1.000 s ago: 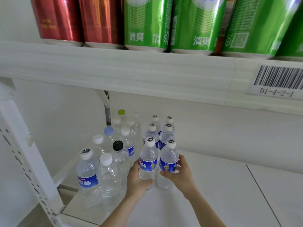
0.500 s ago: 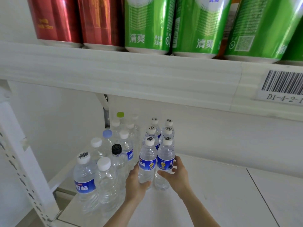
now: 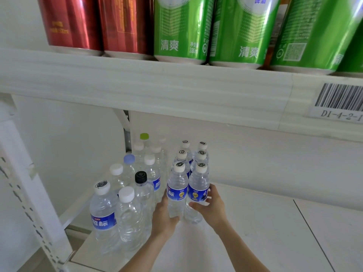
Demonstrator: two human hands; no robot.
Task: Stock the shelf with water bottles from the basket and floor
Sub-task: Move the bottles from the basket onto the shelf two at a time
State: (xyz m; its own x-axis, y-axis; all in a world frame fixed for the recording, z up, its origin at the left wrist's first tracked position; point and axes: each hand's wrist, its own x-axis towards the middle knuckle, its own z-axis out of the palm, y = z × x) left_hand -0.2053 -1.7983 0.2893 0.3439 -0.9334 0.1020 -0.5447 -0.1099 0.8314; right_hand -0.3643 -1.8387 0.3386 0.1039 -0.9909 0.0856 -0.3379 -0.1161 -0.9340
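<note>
As they stood upright, caps up, the left grip (image 3: 164, 216) clasped the nine-o'clock bottle (image 3: 176, 185), the right grip (image 3: 212, 207) the three-o'clock bottle (image 3: 198, 182).

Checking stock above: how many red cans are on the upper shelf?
2: one red can at the left end, the other beside it, next to the green cans. More may hide behind.

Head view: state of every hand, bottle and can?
Left hand: grips left blue-labelled clear plastic bottle, upright, capped.
Right hand: grips right blue-labelled clear plastic bottle, upright, capped.
Black-capped clear bottle: upright, capped.
Green metal cans: upright on upper white shelf.
Red metal cans: upright, same shelf.
</note>
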